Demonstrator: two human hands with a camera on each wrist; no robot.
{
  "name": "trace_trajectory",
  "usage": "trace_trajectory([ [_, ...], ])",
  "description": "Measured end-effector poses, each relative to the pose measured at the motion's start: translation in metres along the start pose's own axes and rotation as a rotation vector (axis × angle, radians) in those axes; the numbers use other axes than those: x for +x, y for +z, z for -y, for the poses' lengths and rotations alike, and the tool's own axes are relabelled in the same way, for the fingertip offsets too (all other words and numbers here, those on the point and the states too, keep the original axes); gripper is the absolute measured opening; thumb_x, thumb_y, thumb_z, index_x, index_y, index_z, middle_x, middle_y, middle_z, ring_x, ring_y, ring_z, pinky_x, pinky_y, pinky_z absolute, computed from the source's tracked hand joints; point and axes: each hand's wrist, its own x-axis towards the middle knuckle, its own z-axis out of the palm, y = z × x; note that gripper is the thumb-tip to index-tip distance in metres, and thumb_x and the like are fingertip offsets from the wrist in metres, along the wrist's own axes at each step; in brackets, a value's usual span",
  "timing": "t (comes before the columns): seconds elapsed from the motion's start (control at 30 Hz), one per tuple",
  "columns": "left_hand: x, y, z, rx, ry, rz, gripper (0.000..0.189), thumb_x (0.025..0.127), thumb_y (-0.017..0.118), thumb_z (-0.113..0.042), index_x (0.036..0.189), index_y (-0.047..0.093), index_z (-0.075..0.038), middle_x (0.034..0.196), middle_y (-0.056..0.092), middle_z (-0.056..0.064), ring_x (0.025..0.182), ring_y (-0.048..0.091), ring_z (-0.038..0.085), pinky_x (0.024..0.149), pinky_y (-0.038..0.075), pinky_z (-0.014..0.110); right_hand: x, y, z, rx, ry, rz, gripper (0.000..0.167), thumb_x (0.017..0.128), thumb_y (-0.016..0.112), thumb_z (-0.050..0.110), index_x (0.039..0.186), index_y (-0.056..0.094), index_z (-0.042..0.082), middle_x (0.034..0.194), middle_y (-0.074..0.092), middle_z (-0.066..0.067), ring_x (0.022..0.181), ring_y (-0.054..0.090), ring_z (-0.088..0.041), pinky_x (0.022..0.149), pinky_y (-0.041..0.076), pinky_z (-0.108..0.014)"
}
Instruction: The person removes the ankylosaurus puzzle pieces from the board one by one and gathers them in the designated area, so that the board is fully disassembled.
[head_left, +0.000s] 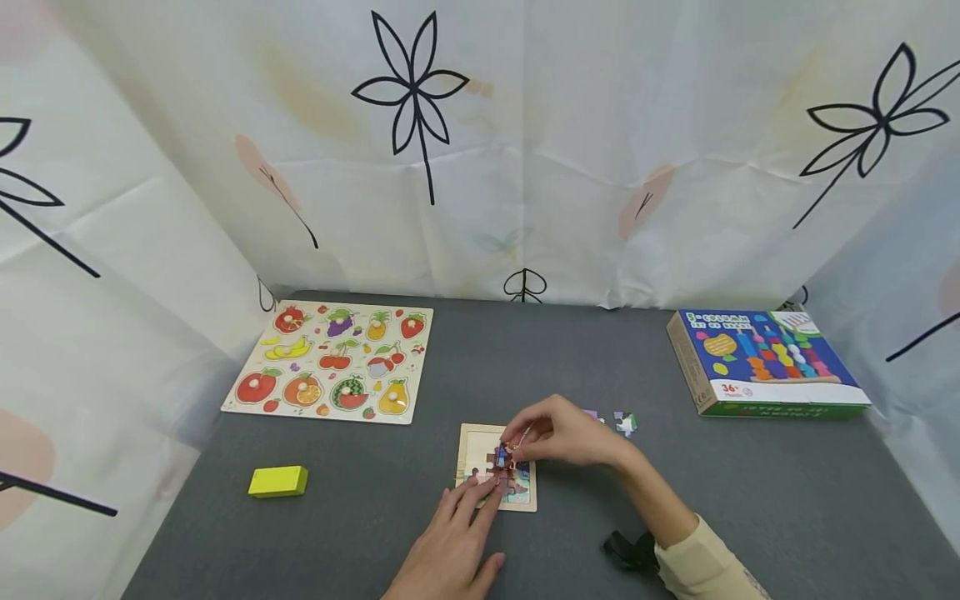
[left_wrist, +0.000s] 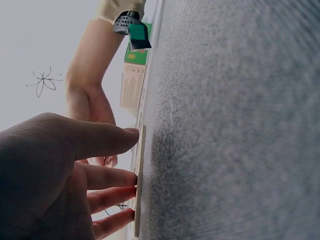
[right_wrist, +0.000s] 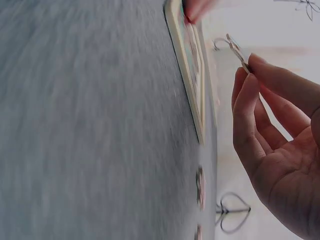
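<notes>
A small wooden jigsaw board (head_left: pixel 471 435), partly filled with colourful pieces, lies in the middle of the table. My right hand (head_left: pixel 566 433) is just above it and pinches a thin jigsaw piece (right_wrist: pixel 237 51) between thumb and fingertips. In the right wrist view that piece is tilted and held clear of the board. My left hand (head_left: pixel 453 546) rests its outstretched fingertips on the board's near part, and the left wrist view shows them at the board's edge (left_wrist: pixel 141 175). The hands cover some of the pieces.
Loose jigsaw pieces (head_left: pixel 625 423) lie right of the board. A fruit puzzle board (head_left: pixel 382 383) is at the back left, with a yellow block (head_left: pixel 278 482) in front of it. A toy box (head_left: pixel 780 392) stands at the back right. A black object (head_left: pixel 630 552) is near the right sleeve.
</notes>
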Motion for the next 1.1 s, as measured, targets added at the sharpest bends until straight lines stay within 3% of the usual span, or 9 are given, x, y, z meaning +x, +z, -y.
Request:
trace_trajectory([
  [0.23, -0.001, -0.001, -0.002, 0.006, -0.006, -0.007, 0.075, 0.097, 0.079, -0.041, 0.162, 0.050, -0.016, 0.165, 0.048, 0.001, 0.156, 0.044, 0.031, 0.122, 0.045, 0.064, -0.020, -0.018, -0.012, -0.002, 0.033, -0.020, 0.022, 0.099, 0.077, 0.008, 0.118, 0.079, -0.003, 0.104, 0.082, -0.020, 0.085, 0.077, -0.009, 0.076, 0.064, -0.024],
  [0.47, -0.001, -0.001, -0.003, 0.004, -0.015, 0.005, 0.075, 0.097, 0.079, -0.041, 0.162, 0.050, -0.016, 0.166, 0.048, 0.001, 0.157, 0.043, 0.031, 0.124, 0.044, 0.064, -0.033, -0.028, -0.023, -0.052, 0.059, -0.039, 0.018, 0.100, 0.074, 0.003, 0.115, 0.079, -0.006, 0.100, 0.081, -0.020, 0.083, 0.077, -0.009, 0.073, 0.064, -0.026],
  [1.1, 0.000, -0.003, -0.004, 0.013, -0.012, 0.002, 0.075, 0.098, 0.078, -0.041, 0.162, 0.050, -0.016, 0.167, 0.048, 0.002, 0.157, 0.044, 0.034, 0.123, 0.044, 0.065, -0.040, -0.028, -0.024, -0.151, 0.094, -0.074, 0.013, 0.099, 0.076, 0.003, 0.108, 0.082, -0.003, 0.103, 0.083, -0.016, 0.078, 0.077, -0.011, 0.068, 0.064, -0.027],
])
